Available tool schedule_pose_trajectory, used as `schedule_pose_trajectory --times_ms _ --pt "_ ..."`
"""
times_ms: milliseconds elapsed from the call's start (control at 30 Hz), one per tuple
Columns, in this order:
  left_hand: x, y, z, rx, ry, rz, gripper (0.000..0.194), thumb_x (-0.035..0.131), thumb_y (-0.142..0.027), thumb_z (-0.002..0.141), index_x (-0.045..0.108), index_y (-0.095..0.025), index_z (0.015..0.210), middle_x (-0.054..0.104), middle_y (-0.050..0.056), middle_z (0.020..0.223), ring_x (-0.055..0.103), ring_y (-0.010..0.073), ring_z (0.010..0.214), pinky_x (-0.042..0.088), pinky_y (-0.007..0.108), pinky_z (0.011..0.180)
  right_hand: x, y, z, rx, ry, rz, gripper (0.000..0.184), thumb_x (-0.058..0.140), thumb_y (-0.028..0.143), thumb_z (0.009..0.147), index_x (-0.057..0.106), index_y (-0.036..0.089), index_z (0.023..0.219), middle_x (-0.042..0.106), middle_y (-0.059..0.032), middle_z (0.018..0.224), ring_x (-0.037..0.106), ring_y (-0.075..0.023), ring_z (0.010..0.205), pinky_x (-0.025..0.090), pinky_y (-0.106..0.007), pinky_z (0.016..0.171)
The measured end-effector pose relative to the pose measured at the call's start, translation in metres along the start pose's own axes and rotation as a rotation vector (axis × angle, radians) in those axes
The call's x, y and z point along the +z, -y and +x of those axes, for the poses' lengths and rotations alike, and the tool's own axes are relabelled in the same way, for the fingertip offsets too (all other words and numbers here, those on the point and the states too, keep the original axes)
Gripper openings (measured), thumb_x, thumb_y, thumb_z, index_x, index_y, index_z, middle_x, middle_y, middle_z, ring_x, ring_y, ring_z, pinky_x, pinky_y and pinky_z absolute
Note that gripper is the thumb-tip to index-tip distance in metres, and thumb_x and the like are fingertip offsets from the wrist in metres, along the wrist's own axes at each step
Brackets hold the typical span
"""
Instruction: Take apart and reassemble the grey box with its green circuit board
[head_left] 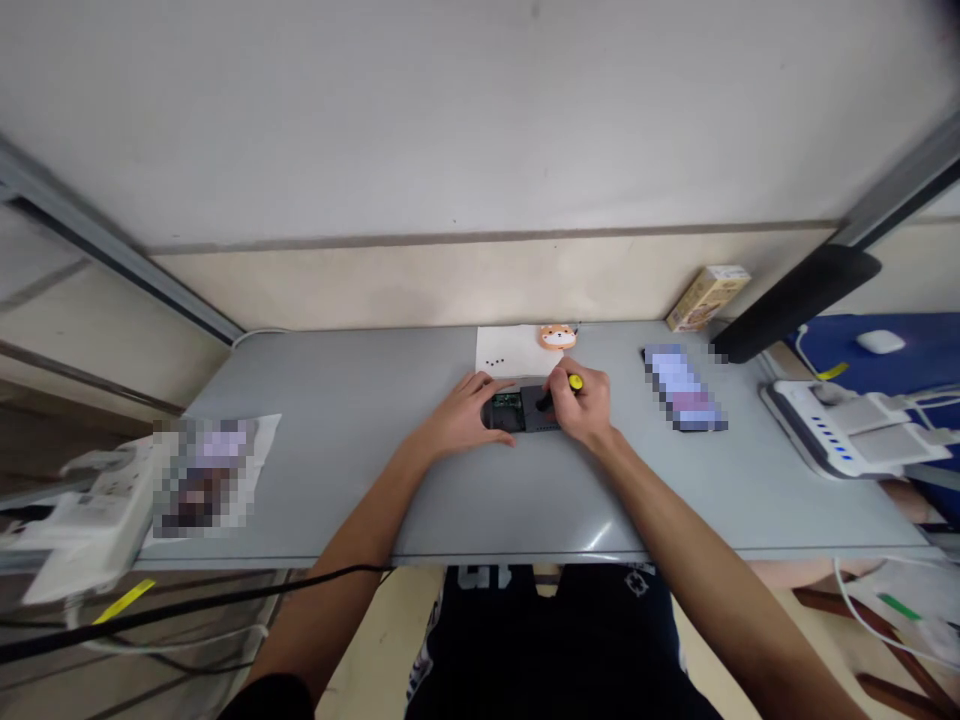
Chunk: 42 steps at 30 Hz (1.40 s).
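Observation:
A dark rectangular electronic device (534, 415) lies on the grey desk (480, 500), its left part uncovered so that a green circuit board shows. My left hand (459, 418) grips the device's left end, fingers along the far edge and thumb along the near edge. In my right hand (589, 405) is a black screwdriver with a yellow end (575, 382), its tip pointing down and left over the device's dark cover. Whether the tip sits in a screw is too small to tell. Several small dark screws (495, 362) rest on a white sheet (517, 345) behind the device.
An orange animal-face case (557, 337) sits on the sheet's right side. To the right are a phone (684, 388), a small box (707, 297), a black padded post (795, 300) and a power strip (832, 440). Another power strip (97, 510) hangs at the left edge.

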<state>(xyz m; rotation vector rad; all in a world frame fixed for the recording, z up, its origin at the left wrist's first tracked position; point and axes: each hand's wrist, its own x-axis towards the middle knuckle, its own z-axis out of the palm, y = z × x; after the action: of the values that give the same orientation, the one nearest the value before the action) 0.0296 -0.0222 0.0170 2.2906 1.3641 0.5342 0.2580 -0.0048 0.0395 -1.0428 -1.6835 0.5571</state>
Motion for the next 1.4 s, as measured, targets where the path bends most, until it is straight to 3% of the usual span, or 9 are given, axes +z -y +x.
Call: schedule_pose_trajectory --times_ms 233,500,600,733,800,967,1067,1167,1400 --pt "-0.007 0.001 -0.001 -0.025 -0.010 0.002 0.075 0.085 -0.054 0.075 0.055 -0.035 0.142 0.056 0.006 0.132 0.052 0.0306 0.127 0.044 0.046 0.112 -0.019 -0.002 0.016 0.078 -0.094 0.044 0.038 0.045 0.032 0.093 0.054 0.022 0.058 0.046 0.0029 0.051 0.042 -0.0123 0.050 0.033 -0.027 0.053" --pt "-0.014 0.002 -0.003 -0.046 -0.001 -0.011 0.079 0.088 -0.051 0.071 0.056 -0.036 0.142 0.055 0.005 0.134 0.050 0.0311 0.131 0.042 0.046 0.115 -0.024 -0.003 0.015 0.045 -0.181 0.021 0.038 0.045 0.036 0.095 0.056 0.023 0.061 0.044 0.0026 0.050 0.041 -0.0131 0.049 0.033 -0.029 0.054" --pt "-0.014 0.001 -0.003 -0.043 -0.002 -0.019 0.078 0.088 -0.047 0.072 0.056 -0.036 0.142 0.055 0.005 0.134 0.051 0.0314 0.130 0.042 0.046 0.115 -0.014 -0.002 0.010 0.059 -0.115 0.061 0.040 0.045 0.042 0.097 0.059 0.023 0.065 0.050 0.0014 0.054 0.045 -0.0143 0.053 0.036 -0.029 0.056" --pt "-0.014 -0.001 -0.002 -0.041 0.004 -0.019 0.073 0.087 -0.045 0.074 0.057 -0.036 0.140 0.056 0.005 0.129 0.053 0.0312 0.126 0.043 0.047 0.113 0.001 0.000 0.002 0.017 0.119 0.063 0.040 0.046 0.045 0.099 0.063 0.022 0.071 0.058 0.0005 0.063 0.050 -0.0142 0.059 0.039 -0.028 0.061" --pt "-0.015 -0.001 -0.002 -0.040 0.005 -0.021 0.071 0.086 -0.045 0.075 0.058 -0.036 0.139 0.056 0.005 0.128 0.053 0.0311 0.124 0.044 0.047 0.112 0.004 0.000 0.000 -0.006 0.168 0.052 0.039 0.047 0.044 0.100 0.064 0.022 0.072 0.058 0.0012 0.063 0.051 -0.0134 0.059 0.039 -0.027 0.061" --pt "-0.013 -0.002 -0.006 -0.030 -0.017 0.043 0.068 0.086 -0.048 0.075 0.058 -0.036 0.136 0.055 0.005 0.129 0.052 0.0315 0.123 0.043 0.049 0.111 -0.001 -0.007 0.006 0.079 -0.082 0.134 0.041 0.045 0.042 0.101 0.062 0.021 0.070 0.054 0.0020 0.061 0.049 -0.0131 0.058 0.037 -0.027 0.059" --pt "-0.006 -0.005 -0.006 0.014 -0.086 0.117 0.047 0.077 -0.049 0.086 0.064 -0.031 0.127 0.055 0.007 0.128 0.049 0.0304 0.123 0.040 0.049 0.111 -0.003 -0.012 0.012 0.152 -0.211 0.187 0.043 0.044 0.044 0.100 0.061 0.021 0.068 0.051 0.0026 0.059 0.047 -0.0134 0.057 0.037 -0.027 0.057" --pt "0.002 -0.008 -0.002 0.075 -0.142 0.161 0.020 0.062 -0.041 0.099 0.070 -0.026 0.110 0.060 0.007 0.118 0.050 0.0272 0.118 0.040 0.046 0.106 0.000 -0.015 0.015 0.199 -0.225 0.228 0.044 0.044 0.046 0.100 0.061 0.020 0.069 0.051 0.0023 0.061 0.047 -0.0132 0.058 0.038 -0.027 0.058" --pt "-0.006 0.006 0.001 0.087 -0.219 0.186 0.024 0.050 -0.032 0.106 0.072 -0.023 0.105 0.068 0.006 0.106 0.053 0.0251 0.107 0.040 0.044 0.097 0.007 -0.016 0.015 0.259 -0.203 0.274 0.043 0.045 0.050 0.101 0.062 0.020 0.075 0.051 0.0024 0.066 0.047 -0.0134 0.062 0.038 -0.027 0.061"
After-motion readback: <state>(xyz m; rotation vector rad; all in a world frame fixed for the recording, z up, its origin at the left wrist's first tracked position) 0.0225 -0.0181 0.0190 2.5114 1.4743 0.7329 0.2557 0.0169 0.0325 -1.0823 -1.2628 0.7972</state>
